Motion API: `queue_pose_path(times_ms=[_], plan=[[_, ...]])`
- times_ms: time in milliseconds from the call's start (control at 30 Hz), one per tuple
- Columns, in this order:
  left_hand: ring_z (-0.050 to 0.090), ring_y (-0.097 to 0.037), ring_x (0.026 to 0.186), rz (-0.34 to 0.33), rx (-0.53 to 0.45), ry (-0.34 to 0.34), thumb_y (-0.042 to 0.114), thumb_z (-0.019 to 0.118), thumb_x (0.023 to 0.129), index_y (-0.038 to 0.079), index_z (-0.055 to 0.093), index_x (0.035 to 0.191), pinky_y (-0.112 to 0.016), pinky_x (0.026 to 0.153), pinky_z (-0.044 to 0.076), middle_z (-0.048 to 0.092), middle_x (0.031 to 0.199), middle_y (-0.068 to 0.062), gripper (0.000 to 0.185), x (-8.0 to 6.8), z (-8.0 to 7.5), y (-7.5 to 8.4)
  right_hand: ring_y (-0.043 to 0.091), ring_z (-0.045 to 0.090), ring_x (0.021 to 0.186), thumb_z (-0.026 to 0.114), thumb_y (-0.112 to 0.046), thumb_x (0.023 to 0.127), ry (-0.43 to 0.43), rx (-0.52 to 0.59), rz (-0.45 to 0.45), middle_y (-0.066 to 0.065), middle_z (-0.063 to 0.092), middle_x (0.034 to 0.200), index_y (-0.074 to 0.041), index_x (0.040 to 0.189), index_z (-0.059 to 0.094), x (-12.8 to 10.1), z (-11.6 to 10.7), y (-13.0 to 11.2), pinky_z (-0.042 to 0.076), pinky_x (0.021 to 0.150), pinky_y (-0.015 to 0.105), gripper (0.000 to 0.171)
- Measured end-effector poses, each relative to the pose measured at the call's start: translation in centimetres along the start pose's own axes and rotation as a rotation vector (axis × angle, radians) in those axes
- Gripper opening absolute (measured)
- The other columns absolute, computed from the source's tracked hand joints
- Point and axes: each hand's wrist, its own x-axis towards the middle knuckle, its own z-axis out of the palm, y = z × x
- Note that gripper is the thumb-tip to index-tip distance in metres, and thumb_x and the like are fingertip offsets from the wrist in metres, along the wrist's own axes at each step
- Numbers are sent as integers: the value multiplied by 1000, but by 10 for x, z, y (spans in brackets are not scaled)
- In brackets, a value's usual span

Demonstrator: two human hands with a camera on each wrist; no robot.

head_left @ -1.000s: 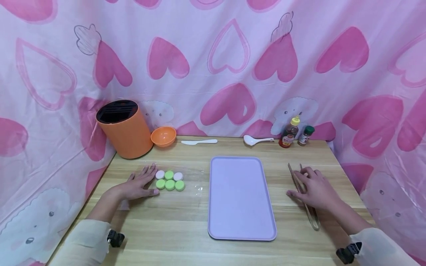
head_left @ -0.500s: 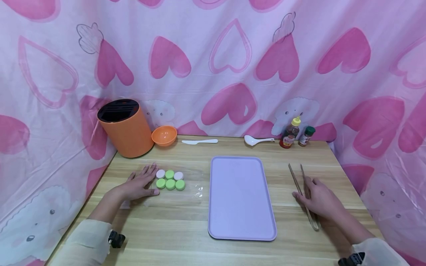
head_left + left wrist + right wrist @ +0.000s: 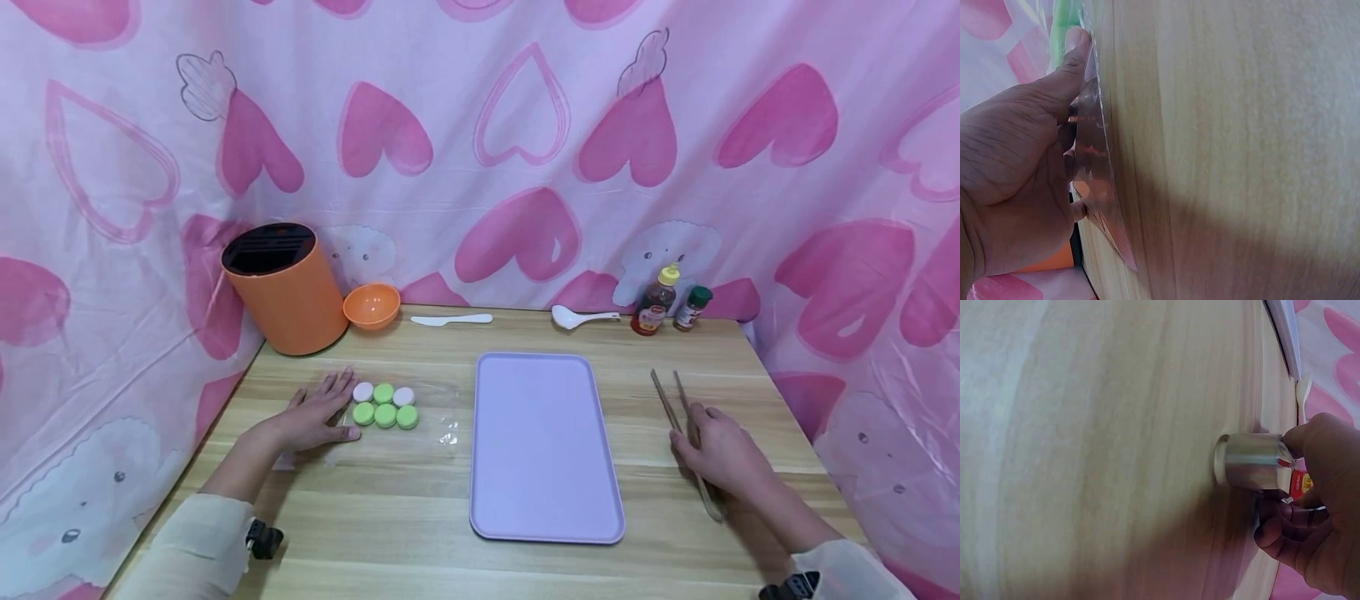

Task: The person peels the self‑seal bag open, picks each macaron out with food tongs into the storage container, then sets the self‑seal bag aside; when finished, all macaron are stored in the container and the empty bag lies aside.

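My left hand (image 3: 309,418) rests on the table's left side, fingers spread, at the edge of a clear plastic sheet or wrapper (image 3: 1094,144). Beside its fingertips lie several green and pale pink round pieces (image 3: 386,415) in two rows; they look like macarons. In the left wrist view, the thumb (image 3: 1063,78) touches the plastic. At the right, my right hand (image 3: 726,450) grips metal tongs (image 3: 663,393) around their arms. The two tips point away from me and stand apart. In the right wrist view, the bent end of the tongs (image 3: 1254,461) shows between thumb and fingers.
A purple tray (image 3: 547,450) lies mid-table. Along the back stand an orange knife block (image 3: 292,300), an orange bowl (image 3: 372,308), a white knife (image 3: 452,319), a white spoon (image 3: 573,317), a yellow-capped sauce bottle (image 3: 655,302) and a green-capped jar (image 3: 692,310).
My right hand has drawn slightly back toward me and its fingers have wrapped around the tongs, whose tips stand a little closer together. The left hand stays where it was.
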Motion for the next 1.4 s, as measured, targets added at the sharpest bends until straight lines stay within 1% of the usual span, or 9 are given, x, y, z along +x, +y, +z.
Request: queue_pose_path(times_ms=[200, 367, 533, 700, 767, 933, 1167, 1300, 1400], plan=[[-17, -51, 170, -8, 9, -9, 58, 69, 104, 6, 6, 177, -83, 126, -17, -10, 187, -18, 110, -2, -1, 1, 22, 53, 66, 79, -25, 99, 28, -2, -5, 16, 58, 87, 12, 120, 67, 4, -3, -10, 47, 52, 37, 44], [-16, -50, 171, -5, 4, -10, 57, 69, 105, 6, 6, 177, -83, 126, -16, -11, 187, -18, 109, -1, -2, 3, 21, 55, 68, 82, -25, 99, 83, -13, -41, 19, 62, 94, 6, 117, 75, 9, -8, -25, 54, 55, 39, 37], [-16, -51, 171, -8, 0, -14, 57, 70, 104, 6, 6, 177, -84, 126, -16, -10, 187, -18, 109, 0, -1, 3, 22, 60, 73, 86, -26, 97, 100, -17, -113, 20, 64, 103, 1, 124, 75, 18, -12, -44, 61, 59, 45, 39], [-17, -49, 171, -18, -1, -21, 57, 70, 104, 7, 6, 177, -83, 126, -17, -11, 187, -16, 109, 0, -2, 3, 26, 64, 85, 85, -26, 98, 96, -37, -218, 17, 69, 106, 1, 128, 72, 28, -13, -65, 63, 71, 49, 43], [-17, -50, 171, -17, -4, -23, 57, 70, 105, 7, 6, 177, -83, 126, -17, -11, 187, -17, 109, 0, -3, 4, 29, 66, 91, 84, -26, 98, 95, -60, -265, 15, 73, 104, 3, 130, 72, 32, -13, -74, 64, 82, 53, 44], [-17, -50, 170, -20, -3, -21, 56, 70, 105, 7, 6, 177, -83, 126, -17, -12, 187, -17, 109, -2, -4, 6, 29, 68, 98, 81, -30, 101, 46, -85, -306, 11, 77, 106, -2, 138, 70, 41, -13, -95, 65, 89, 53, 48], [-16, -50, 171, -24, 2, -18, 55, 70, 105, 7, 7, 177, -84, 126, -16, -10, 187, -17, 108, -1, -4, 8, 19, 64, 84, 81, -34, 102, -12, -88, -348, 10, 70, 110, -11, 146, 67, 52, -11, -115, 65, 72, 42, 52], [-16, -50, 171, -27, 3, -17, 56, 70, 105, 7, 7, 178, -84, 126, -15, -10, 187, -17, 108, -1, -3, 7, 13, 55, 77, 81, -38, 103, -59, -85, -358, 6, 65, 108, -22, 151, 66, 58, -9, -123, 52, 60, 27, 53], [-16, -51, 171, -32, 4, -15, 57, 70, 104, 9, 6, 178, -84, 127, -14, -10, 187, -17, 109, -1, -3, 6, 12, 53, 74, 78, -42, 104, -95, -98, -370, 5, 63, 110, -28, 155, 64, 61, -9, -130, 44, 57, 23, 55]])
